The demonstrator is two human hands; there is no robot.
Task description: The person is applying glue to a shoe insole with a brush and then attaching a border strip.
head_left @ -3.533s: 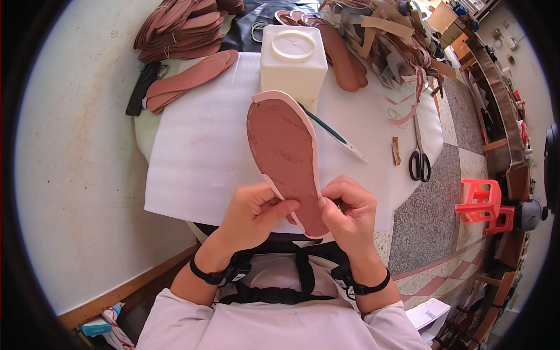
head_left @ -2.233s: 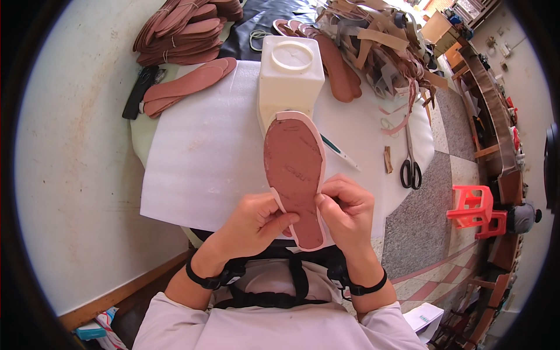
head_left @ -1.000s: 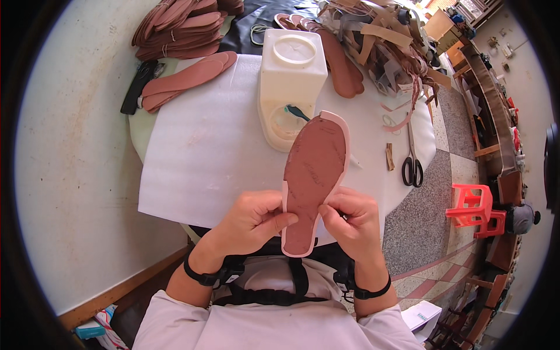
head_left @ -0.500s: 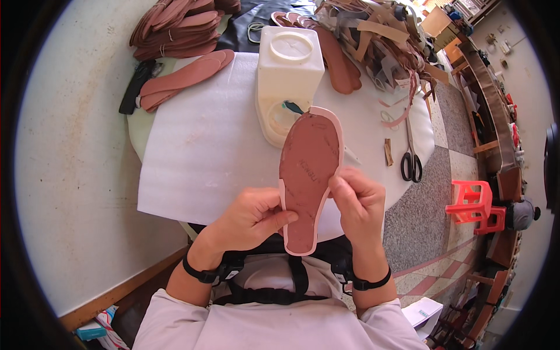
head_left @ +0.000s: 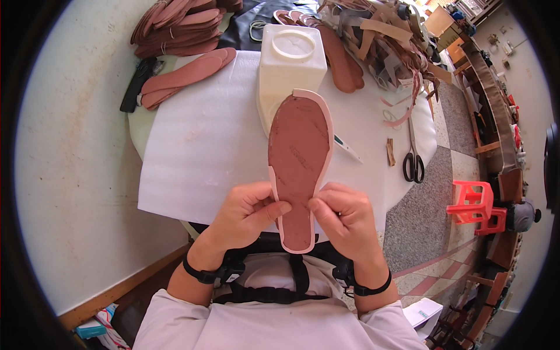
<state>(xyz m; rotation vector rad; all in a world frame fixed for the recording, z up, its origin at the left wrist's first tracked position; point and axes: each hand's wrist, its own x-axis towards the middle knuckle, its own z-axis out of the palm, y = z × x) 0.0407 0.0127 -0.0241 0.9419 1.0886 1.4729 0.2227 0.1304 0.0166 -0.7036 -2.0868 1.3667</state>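
A reddish-brown insole (head_left: 298,146) is held up over the near edge of the table, its wide end pointing away from me. A pale pink strip runs round much of its rim; the upper left edge shows no strip. My left hand (head_left: 245,211) pinches the narrow part from the left, thumb on top. From the right, my right hand (head_left: 343,217) grips the opposite edge at the waist, thumb and fingers closed on the rim. Behind the insole stands a whitish plastic container (head_left: 291,67) with a round ring on top, its lower part largely hidden.
A white foam sheet (head_left: 192,140) covers the table. Bundled insoles (head_left: 175,29) and loose insoles (head_left: 186,76) lie far left. Leather scraps (head_left: 385,35) pile up far right, near scissors (head_left: 413,163). A pen-like tool (head_left: 349,149) lies right of the insole. Red stools (head_left: 471,201) stand on the floor.
The insole has shifted slightly left and away from me and stands straighter. My right hand has slid down its edge toward the narrow end.
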